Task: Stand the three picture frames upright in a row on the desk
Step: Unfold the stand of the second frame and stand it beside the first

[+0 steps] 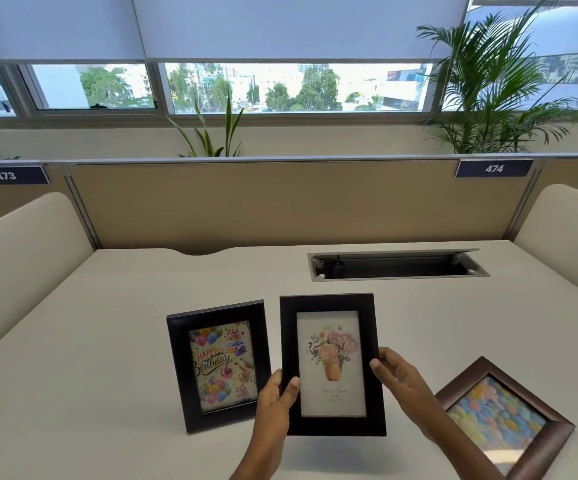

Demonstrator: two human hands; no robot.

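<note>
A black frame with a birthday picture (220,367) stands upright on the white desk (107,341), left of centre. A second black frame with a flower-pot picture (331,365) is held upright just above the desk, right beside the first. My left hand (277,400) grips its lower left edge and my right hand (396,375) grips its right edge. A brown frame with a pastel picture (502,419) lies flat on the desk at the lower right, under my right forearm.
An open cable hatch (396,265) is set into the desk at the back right. A tan partition (280,202) closes the far edge, with cream side panels (20,244) left and right. Plants stand behind the partition.
</note>
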